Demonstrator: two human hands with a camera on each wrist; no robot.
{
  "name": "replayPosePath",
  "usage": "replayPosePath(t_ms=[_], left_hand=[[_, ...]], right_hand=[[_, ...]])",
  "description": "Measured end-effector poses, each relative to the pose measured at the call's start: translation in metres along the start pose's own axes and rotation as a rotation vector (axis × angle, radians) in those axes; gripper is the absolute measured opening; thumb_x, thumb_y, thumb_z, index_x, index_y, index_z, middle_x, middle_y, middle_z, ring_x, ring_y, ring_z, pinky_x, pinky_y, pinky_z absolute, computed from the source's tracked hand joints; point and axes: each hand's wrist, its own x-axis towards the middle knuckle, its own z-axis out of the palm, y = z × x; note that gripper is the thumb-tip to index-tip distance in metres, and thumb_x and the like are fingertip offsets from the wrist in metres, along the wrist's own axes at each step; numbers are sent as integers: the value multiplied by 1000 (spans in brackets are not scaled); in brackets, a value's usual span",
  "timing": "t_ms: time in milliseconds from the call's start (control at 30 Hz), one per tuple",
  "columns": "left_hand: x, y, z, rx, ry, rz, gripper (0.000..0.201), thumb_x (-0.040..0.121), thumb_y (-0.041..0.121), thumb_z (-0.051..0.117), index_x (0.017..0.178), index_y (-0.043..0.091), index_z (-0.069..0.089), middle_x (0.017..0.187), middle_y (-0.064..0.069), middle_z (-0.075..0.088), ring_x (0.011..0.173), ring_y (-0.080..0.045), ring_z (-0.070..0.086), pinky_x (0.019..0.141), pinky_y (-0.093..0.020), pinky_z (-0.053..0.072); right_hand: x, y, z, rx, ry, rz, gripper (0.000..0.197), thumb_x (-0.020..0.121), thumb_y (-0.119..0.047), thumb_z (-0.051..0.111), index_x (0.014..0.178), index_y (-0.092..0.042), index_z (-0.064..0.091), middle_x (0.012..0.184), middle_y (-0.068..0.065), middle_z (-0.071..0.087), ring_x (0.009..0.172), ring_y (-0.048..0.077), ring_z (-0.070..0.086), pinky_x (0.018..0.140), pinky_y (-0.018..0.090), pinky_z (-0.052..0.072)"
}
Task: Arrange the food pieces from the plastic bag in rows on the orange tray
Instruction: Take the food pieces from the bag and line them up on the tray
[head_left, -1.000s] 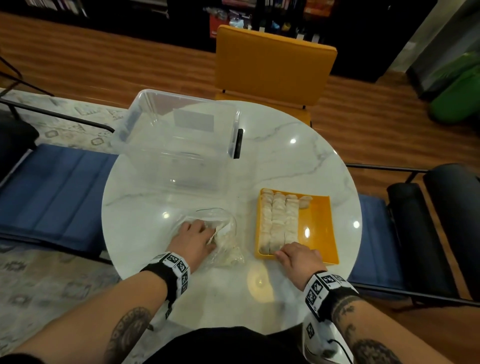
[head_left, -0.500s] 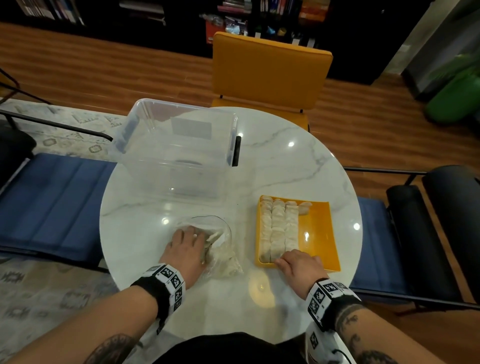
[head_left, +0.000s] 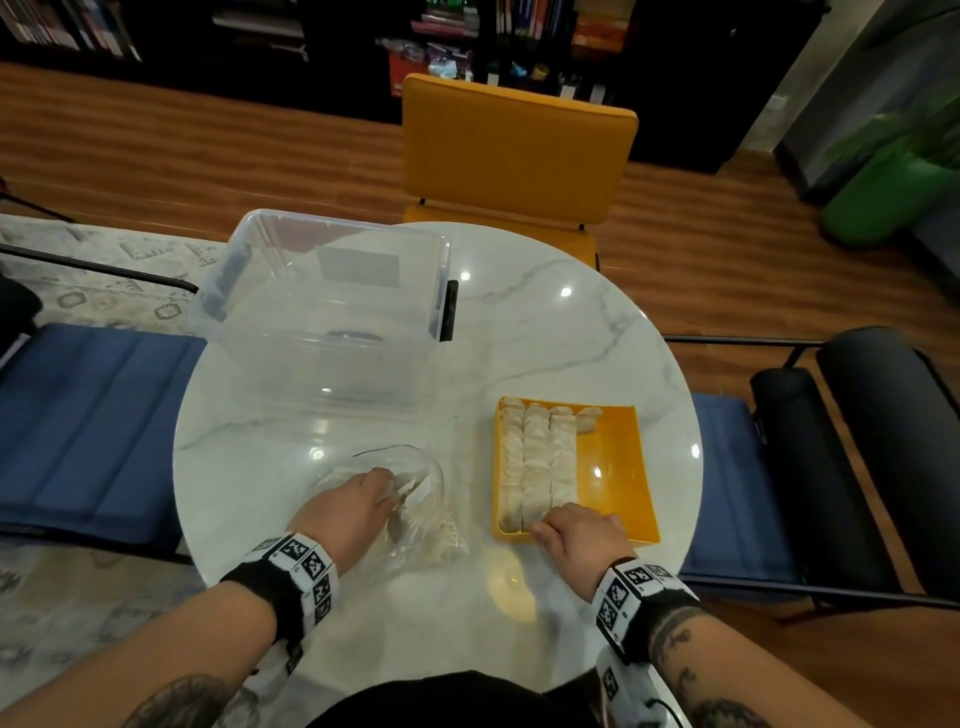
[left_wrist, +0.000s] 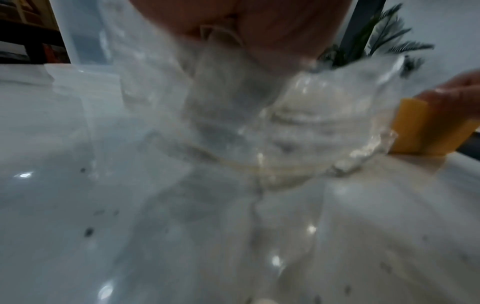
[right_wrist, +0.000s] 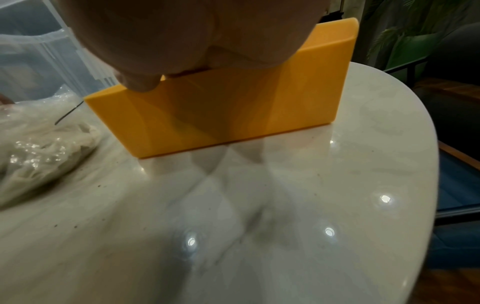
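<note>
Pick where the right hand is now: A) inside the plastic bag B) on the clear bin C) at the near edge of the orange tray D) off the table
C: the right hand sits at the near wall of the orange tray, by the rows of food pieces.

No readable text anywhere in view.
We are finding no words, brands or numbers we can make out: the wristbands (head_left: 296, 566) are showing only black-and-white square marker patterns, the pale label (head_left: 358, 265) on the clear storage bin (head_left: 322, 312) is looking blank or too blurred, and the book spines (head_left: 524, 21) on the far shelves are too small to read.
</note>
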Motion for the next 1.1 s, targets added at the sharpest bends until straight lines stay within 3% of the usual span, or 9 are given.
replayPosePath(t_ms=[167,367,467,533,633,800,900,1033,1100], left_hand=[[-3,10,-21,-269,118,-109,19,99,44,45,106,28,55,83,5,64,75,-16,61,67,-28,44],[10,11,-31,-730,165,-351,32,95,49,52,103,22,66,98,2,66,97,-23,64,88,-39,50],[12,8,-29,-1062,140,-511,38,85,61,60,90,26,71,101,-2,64,91,-26,66,86,-50,57],[10,9,-30,-1125,103,-579,47,82,63,64,89,17,69,100,-6,65,90,-26,65,82,-47,57],[7,12,-33,-1113,96,-570,50,82,58,68,85,9,60,80,-9,67,73,-24,62,64,-33,50],[10,6,-30,-1088,195,-485,53,62,62,80,70,17,53,63,-4,60,64,-24,59,78,-47,54],[11,11,-29,-1162,227,-435,45,66,45,85,69,16,52,58,2,61,59,-21,59,82,-50,55],[10,21,-38,-1219,338,-433,35,83,35,76,73,11,53,80,-12,73,60,-22,59,66,-42,55],[11,26,-44,-1335,363,-464,35,89,35,69,76,10,50,84,-18,69,62,-22,56,61,-36,49]], right_hand=[[-1,1,0,7,-4,-6,43,102,-54,25,112,-31,60,111,-6,60,110,20,54,93,39,31],[0,1,0,35,-12,2,42,102,-54,27,110,-30,60,110,-5,59,110,20,53,95,40,31],[1,2,1,29,-12,1,43,102,-54,26,108,-29,60,109,-5,59,109,20,54,95,40,32],[1,2,1,25,-13,-4,43,102,-54,25,108,-30,60,109,-6,59,108,20,54,95,40,32],[2,3,1,31,-12,-9,44,102,-54,25,108,-29,61,109,-6,60,108,20,54,95,40,32],[1,4,0,21,-17,-16,43,102,-53,24,109,-29,59,109,-6,60,108,20,54,96,40,33],[2,4,0,20,-26,-19,44,102,-54,24,109,-29,60,109,-5,60,109,20,54,96,40,33],[2,4,0,28,-19,-22,44,102,-54,25,110,-30,60,109,-6,60,108,20,54,96,40,33],[2,4,0,32,-18,-22,44,102,-54,25,110,-30,61,109,-6,60,108,20,54,95,40,32]])
